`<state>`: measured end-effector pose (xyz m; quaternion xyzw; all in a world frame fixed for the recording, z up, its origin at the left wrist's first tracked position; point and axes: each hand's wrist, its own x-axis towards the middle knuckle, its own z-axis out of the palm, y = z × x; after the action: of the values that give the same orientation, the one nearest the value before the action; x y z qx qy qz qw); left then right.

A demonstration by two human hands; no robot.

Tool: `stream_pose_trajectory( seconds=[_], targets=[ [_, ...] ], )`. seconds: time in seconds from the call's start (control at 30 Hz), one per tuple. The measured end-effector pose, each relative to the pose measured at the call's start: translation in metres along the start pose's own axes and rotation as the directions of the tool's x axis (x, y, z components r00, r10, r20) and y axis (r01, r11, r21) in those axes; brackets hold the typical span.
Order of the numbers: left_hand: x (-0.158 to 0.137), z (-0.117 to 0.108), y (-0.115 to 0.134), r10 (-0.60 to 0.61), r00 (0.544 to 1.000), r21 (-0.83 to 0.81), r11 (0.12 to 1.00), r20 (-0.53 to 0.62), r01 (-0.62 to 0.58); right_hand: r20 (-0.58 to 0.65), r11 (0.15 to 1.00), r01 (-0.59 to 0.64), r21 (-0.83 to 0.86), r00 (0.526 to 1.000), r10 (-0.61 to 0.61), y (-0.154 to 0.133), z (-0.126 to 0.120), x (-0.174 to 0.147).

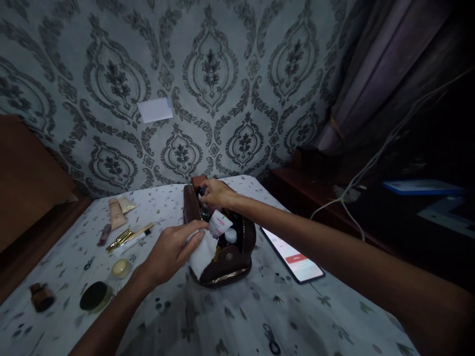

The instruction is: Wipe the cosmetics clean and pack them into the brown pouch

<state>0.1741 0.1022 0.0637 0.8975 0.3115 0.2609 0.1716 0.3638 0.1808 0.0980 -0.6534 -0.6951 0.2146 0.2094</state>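
A brown zip toiletry bag lies unzipped on the bed, filled with small items. My left hand is at its left side, fingers closed on a white fluffy cloth that spills over the edge. My right hand reaches into the far end, fingers pinched around something small and dark, mostly hidden. Between my hands, a white tube with red print sticks up from the bag. Beside it sits a white-capped container.
Left of the bag lie a beige tube, gold-capped tubes, a small yellow-lidded jar, a dark-lidded jar and a brown bottle. A lit phone lies on the right. White cables hang beyond it.
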Motion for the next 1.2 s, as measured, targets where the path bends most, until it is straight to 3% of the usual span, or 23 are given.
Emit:
stream_pose_trajectory(
  seconds=[0.13,0.27,0.37,0.47,0.67,0.8,1.2],
  targets=[
    [0.000,-0.001,0.001,-0.011,1.000,-0.011,1.000,-0.003,0.011,-0.018,0.998,0.057,-0.023,0.998,-0.058,0.001,-0.006,-0.008],
    [-0.001,-0.001,0.000,-0.003,1.000,-0.009,1.000,-0.010,0.003,0.033,0.937,0.222,-0.270,0.975,-0.222,0.006,-0.020,-0.035],
    [-0.002,0.000,-0.001,0.022,0.999,-0.014,1.000,-0.043,-0.023,0.096,0.879,0.235,-0.414,0.972,-0.215,0.011,-0.026,-0.058],
    [-0.004,0.001,-0.002,0.020,0.997,-0.011,1.000,-0.071,-0.021,0.127,0.858,0.259,-0.444,0.966,-0.226,0.014,-0.027,-0.073],
    [-0.010,0.004,-0.005,-0.010,0.996,-0.009,1.000,-0.089,0.009,0.193,0.874,0.324,-0.362,0.944,-0.269,0.007,-0.023,-0.084],
    [-0.013,0.005,-0.008,-0.009,0.995,-0.022,1.000,-0.104,0.006,0.155,0.885,0.366,-0.287,0.930,-0.334,0.000,-0.016,-0.090],
    [-0.018,0.013,-0.021,-0.031,0.989,-0.041,0.999,-0.144,0.025,0.073,0.961,0.275,-0.007,0.959,-0.274,-0.004,-0.006,-0.083]
  ],
)
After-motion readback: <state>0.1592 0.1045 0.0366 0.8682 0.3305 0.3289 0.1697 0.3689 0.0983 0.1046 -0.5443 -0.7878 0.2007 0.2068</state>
